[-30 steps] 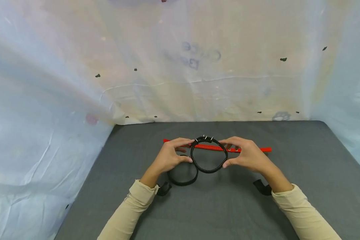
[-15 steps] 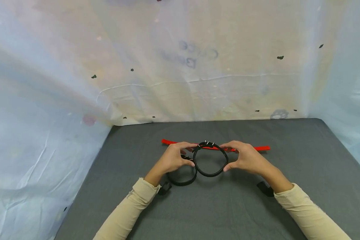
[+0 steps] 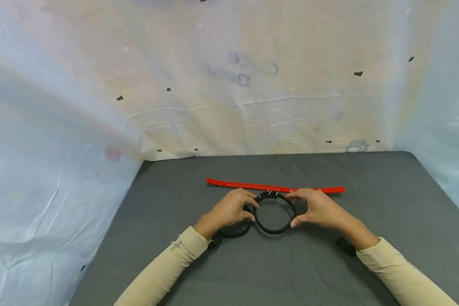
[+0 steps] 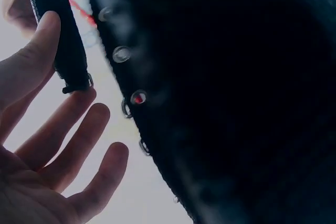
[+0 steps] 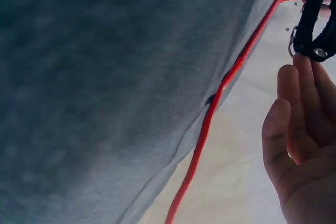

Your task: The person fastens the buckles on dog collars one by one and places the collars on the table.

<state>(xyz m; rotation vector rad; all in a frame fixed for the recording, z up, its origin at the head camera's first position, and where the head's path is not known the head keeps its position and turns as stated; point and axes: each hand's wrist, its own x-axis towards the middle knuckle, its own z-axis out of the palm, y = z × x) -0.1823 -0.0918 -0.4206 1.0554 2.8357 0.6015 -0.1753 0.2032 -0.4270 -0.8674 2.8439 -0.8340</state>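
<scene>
We are moving the black ring [image 3: 274, 232] from the far edge of the worktop [image 3: 290, 272], our left hand [image 3: 231, 209] and right hand [image 3: 316, 208] gripping opposite sides.

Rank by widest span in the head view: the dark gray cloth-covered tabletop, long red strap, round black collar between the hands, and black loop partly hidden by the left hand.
1. Gray tabletop
2. Red strap
3. Unsure: black collar and black loop, both narrower than the strap; the left hand hides part of the loop.
</scene>
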